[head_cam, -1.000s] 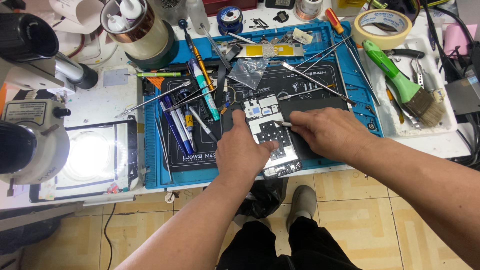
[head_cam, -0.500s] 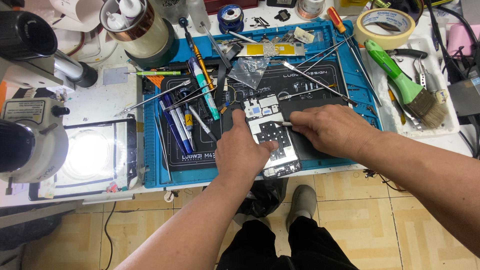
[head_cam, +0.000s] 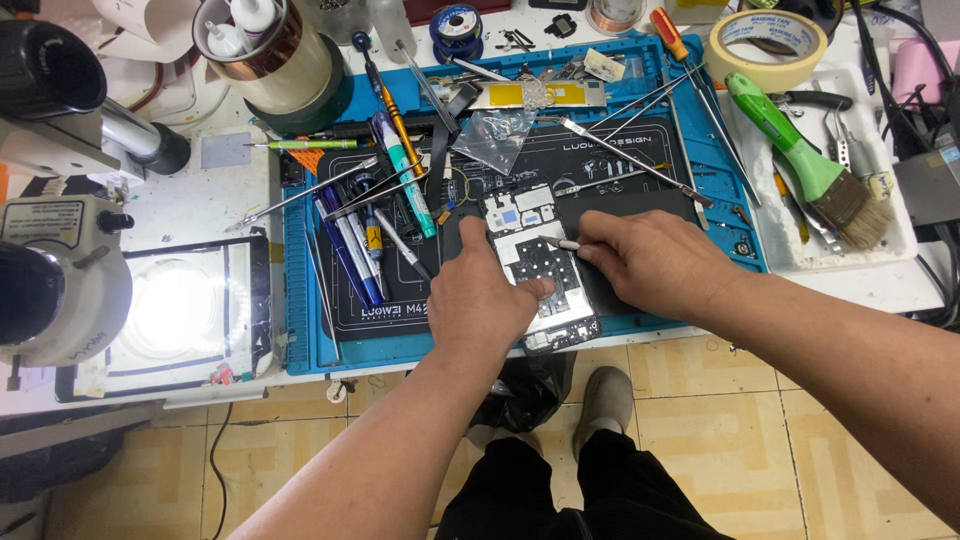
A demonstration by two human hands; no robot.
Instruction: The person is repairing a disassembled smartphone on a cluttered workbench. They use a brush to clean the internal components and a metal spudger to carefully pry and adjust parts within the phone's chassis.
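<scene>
Floor: tan tiles down at the bottom, with the person's dark trousers and a grey shoe (head_cam: 603,395) poking out under the bench edge.

Phone: an opened smartphone (head_cam: 538,268) is lying back-side up on the near edge of the blue work mat (head_cam: 300,300), its lower end hanging just past the mat's front lip. Cover's off, so you're seeing black shielding, a white-and-silver camera block at the far end and little silver bits down the middle.

Left hand: the left hand (head_cam: 478,300) is lying palm down along the phone's left side, pinning it. Thumb is stretching up past the top left corner, fingers are spreading flat onto the board, not wrapped around anything.

Right hand: the right hand (head_cam: 650,262) is coming in from the right, fingers curled tight, pinching a thin metal tool (head_cam: 562,243) whose tip is sitting on the upper middle of the board.

Mat clutter: pens, tweezers and screwdrivers are lying just left of and beyond the phone, plus a clear plastic bag (head_cam: 498,135).

Left side: a microscope (head_cam: 55,270) is sitting over a glowing white light pad (head_cam: 175,305).

Far right: a green-handled brush (head_cam: 805,165) is lying in a white tray, with a roll of masking tape (head_cam: 767,45) behind it.
</scene>
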